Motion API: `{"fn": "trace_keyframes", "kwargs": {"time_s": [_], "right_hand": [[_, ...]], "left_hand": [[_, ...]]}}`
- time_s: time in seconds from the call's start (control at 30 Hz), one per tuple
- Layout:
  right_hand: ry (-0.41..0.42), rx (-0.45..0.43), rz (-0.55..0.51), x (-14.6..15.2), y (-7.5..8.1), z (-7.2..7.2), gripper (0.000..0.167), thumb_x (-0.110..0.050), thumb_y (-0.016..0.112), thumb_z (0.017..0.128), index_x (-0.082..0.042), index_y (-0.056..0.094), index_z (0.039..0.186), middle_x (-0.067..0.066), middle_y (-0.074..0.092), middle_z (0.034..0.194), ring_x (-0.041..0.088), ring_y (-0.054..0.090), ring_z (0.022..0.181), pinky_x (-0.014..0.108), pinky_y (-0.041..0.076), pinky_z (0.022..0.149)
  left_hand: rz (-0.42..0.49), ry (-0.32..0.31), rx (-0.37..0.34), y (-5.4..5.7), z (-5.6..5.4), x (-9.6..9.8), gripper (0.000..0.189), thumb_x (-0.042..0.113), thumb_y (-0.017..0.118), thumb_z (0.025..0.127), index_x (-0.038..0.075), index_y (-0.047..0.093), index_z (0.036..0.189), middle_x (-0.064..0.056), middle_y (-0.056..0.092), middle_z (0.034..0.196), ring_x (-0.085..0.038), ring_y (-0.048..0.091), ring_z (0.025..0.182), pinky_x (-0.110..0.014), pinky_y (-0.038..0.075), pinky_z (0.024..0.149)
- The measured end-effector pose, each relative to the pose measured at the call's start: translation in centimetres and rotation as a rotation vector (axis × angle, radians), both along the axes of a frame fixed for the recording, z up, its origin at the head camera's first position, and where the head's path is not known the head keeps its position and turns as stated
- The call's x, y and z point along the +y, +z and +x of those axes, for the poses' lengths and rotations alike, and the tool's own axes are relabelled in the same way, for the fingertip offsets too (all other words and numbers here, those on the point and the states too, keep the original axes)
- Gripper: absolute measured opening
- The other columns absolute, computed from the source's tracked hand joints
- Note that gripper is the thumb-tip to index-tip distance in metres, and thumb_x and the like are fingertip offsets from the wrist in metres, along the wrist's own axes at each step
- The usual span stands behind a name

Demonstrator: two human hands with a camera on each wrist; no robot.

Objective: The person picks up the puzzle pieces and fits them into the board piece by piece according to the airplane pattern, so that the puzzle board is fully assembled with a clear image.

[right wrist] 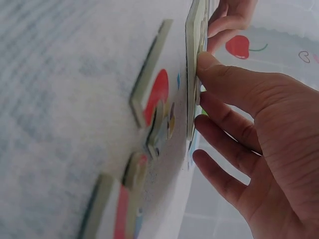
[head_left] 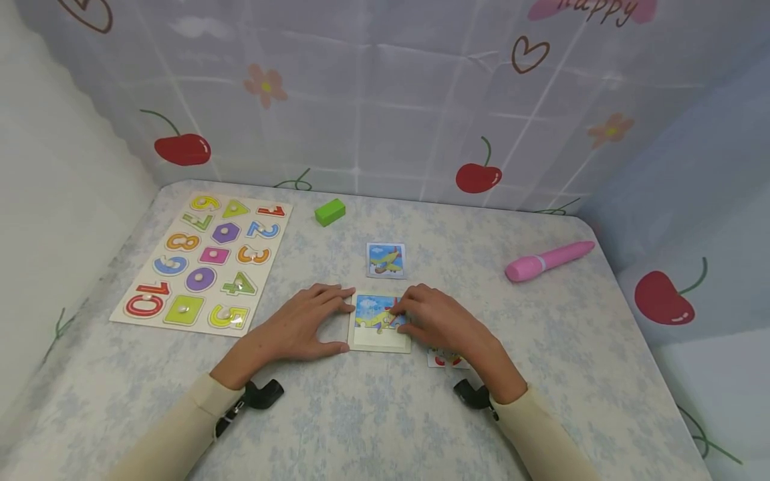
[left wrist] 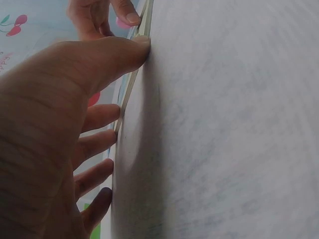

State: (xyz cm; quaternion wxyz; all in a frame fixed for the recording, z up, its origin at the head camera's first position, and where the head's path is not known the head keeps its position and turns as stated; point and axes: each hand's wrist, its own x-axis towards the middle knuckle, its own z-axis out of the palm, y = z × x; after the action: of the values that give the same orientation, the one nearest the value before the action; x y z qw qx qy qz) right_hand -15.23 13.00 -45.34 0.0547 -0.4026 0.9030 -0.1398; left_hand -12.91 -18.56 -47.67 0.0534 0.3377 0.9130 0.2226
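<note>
A small jigsaw tray (head_left: 380,347) lies flat at the middle of the table, its upper part filled with a yellow airplane picture on blue sky. My left hand (head_left: 305,325) steadies the tray's left edge with fingertips and thumb, fingers fairly straight. At the picture's right side, my right hand (head_left: 442,321) has thumb and index finger on a puzzle piece (right wrist: 198,88) lying against the tray; the fingers partly hide it. Just beyond the tray is a picture card (head_left: 386,260) with the same airplane. Loose puzzle pieces (head_left: 442,359) with red parts lie under my right wrist.
At the left lies a number and shape peg board (head_left: 201,264). A green block (head_left: 330,212) sits near the back edge, and a pink pen-shaped object (head_left: 549,260) lies at the right. A printed cloth backdrop (head_left: 361,100) rises behind the table.
</note>
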Motion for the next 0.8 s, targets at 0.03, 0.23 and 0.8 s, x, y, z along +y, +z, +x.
{"fn": "trace_keyframes", "kwargs": {"time_s": [0.03,0.23,0.8], "right_hand": [[-0.001,0.002,0.000,-0.01,-0.01,0.01,0.031,-0.023,0.086,0.095,-0.013,0.079,0.123,0.002,0.070,0.119,0.019,0.066,0.107,0.037,0.059,0.092],[-0.004,0.011,-0.013,0.01,0.02,0.09,0.031,-0.023,0.087,0.094,-0.013,0.079,0.121,0.001,0.070,0.118,0.019,0.066,0.107,0.037,0.059,0.092],[0.011,-0.012,-0.010,0.49,0.30,0.31,0.029,-0.026,0.086,0.095,-0.014,0.081,0.121,0.001,0.070,0.119,0.019,0.065,0.111,0.038,0.058,0.095]], "left_hand": [[-0.001,0.001,0.000,-0.01,-0.01,0.00,0.066,0.053,0.082,0.092,0.017,0.067,0.145,0.000,0.047,0.168,-0.029,0.043,0.152,-0.057,0.041,0.120],[0.000,0.001,0.001,-0.12,-0.02,0.01,0.066,0.053,0.082,0.092,0.017,0.067,0.145,0.000,0.046,0.168,-0.029,0.043,0.152,-0.057,0.041,0.120],[0.003,-0.002,0.007,-0.24,-0.10,-0.02,0.067,0.052,0.084,0.091,0.016,0.068,0.145,-0.001,0.047,0.168,-0.029,0.044,0.151,-0.056,0.041,0.120]]}}
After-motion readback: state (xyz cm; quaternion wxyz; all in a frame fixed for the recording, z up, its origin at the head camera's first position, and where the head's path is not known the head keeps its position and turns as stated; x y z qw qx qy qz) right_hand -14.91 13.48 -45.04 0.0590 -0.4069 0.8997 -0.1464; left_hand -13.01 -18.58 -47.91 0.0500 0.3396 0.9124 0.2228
